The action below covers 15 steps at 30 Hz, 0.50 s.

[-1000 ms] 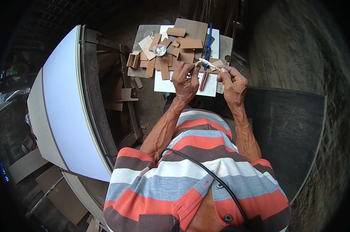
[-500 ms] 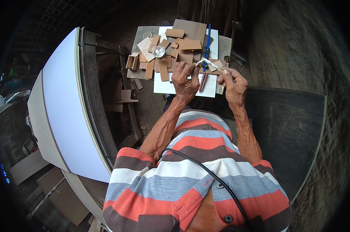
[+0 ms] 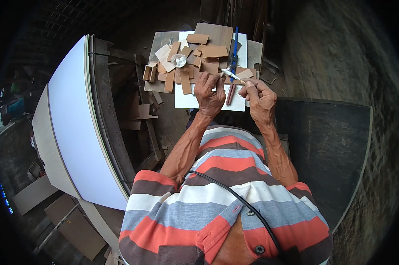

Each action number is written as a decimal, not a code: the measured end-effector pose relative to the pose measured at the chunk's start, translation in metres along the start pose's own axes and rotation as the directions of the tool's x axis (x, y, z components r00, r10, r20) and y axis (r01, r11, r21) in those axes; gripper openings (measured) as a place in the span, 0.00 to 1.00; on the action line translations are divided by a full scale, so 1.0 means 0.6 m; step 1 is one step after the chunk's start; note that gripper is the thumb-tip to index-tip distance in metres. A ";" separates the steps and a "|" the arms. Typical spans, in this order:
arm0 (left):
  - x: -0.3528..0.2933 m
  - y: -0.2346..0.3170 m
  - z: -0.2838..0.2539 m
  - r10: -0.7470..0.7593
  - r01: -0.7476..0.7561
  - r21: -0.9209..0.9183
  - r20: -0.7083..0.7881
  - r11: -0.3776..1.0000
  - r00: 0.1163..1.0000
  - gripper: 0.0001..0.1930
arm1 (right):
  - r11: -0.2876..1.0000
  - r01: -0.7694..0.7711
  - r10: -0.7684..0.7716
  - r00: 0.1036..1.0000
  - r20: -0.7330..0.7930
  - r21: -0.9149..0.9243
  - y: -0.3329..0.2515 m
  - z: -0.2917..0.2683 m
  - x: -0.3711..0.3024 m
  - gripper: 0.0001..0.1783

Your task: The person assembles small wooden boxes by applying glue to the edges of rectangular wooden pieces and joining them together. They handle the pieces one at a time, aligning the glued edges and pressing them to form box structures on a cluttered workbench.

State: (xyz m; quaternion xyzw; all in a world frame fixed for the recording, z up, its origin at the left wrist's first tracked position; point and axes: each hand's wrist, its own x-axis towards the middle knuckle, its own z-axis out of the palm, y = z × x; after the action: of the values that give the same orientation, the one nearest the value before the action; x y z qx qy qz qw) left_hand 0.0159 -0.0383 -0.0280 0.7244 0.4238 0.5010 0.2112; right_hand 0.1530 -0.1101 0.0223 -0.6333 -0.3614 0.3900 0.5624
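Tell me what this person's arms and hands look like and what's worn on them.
The left hand and right hand are bare, without gloves, as are the forearms. The short sleeves are striped red, dark brown, white and grey-blue, matching the shirt. A black cable crosses the shirt.

Before me my table [image 3: 254, 51] carries a white sheet [image 3: 186, 100] and a dark brown board [image 3: 215, 32]. Small brown wood pieces [image 3: 186, 83] lie scattered around a clear bowl [image 3: 178, 61], with reddish sticks [image 3: 230, 94] near my side.
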 end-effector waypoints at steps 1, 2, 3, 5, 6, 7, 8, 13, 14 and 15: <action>0.000 0.002 0.000 -0.003 0.003 -0.001 0.005 1.000 1.000 0.07 | 0.999 0.001 0.000 1.000 -0.026 0.038 0.009 0.001 0.001 0.11; 0.000 0.004 0.000 -0.008 0.008 0.000 0.008 1.000 1.000 0.07 | 0.999 -0.001 0.003 0.999 -0.038 0.053 0.016 0.003 0.004 0.11; 0.000 0.005 0.000 -0.013 0.013 0.002 0.012 1.000 1.000 0.07 | 0.998 -0.002 0.006 0.999 -0.050 0.068 0.023 0.006 0.006 0.11; -0.001 0.006 0.001 -0.013 0.013 -0.009 0.008 1.000 1.000 0.07 | 0.994 -0.018 0.025 0.998 -0.060 0.111 0.026 0.012 0.006 0.11; -0.002 0.006 0.002 -0.013 0.013 -0.016 0.007 1.000 1.000 0.07 | 0.990 -0.032 0.040 0.997 -0.058 0.139 0.025 0.018 0.005 0.11; -0.002 0.006 0.003 -0.002 0.002 -0.014 0.005 1.000 1.000 0.07 | 0.985 -0.046 0.056 0.997 -0.056 0.167 0.024 0.023 0.004 0.11; -0.004 0.004 0.003 0.008 -0.008 -0.010 0.002 1.000 1.000 0.06 | 0.985 -0.061 0.069 0.996 -0.048 0.160 0.021 0.028 0.003 0.10; -0.006 0.001 -0.001 0.023 -0.024 0.033 0.005 0.999 1.000 0.05 | 0.999 -0.010 0.010 1.000 -0.018 0.036 0.008 0.032 -0.013 0.09; -0.006 0.002 -0.004 0.008 -0.008 0.035 0.004 0.999 1.000 0.05 | 1.000 0.016 -0.016 1.000 -0.004 -0.025 0.008 0.026 -0.018 0.08; -0.007 0.002 -0.006 -0.007 0.007 0.037 0.002 0.999 1.000 0.05 | 0.996 0.042 -0.041 0.999 0.011 -0.084 0.009 0.015 -0.022 0.08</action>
State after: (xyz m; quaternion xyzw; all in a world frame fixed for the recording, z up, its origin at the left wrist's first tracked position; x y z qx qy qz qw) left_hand 0.0125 -0.0428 -0.0282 0.7273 0.4354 0.4914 0.2000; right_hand 0.1393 -0.1187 0.0172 -0.6471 -0.3932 0.3656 0.5412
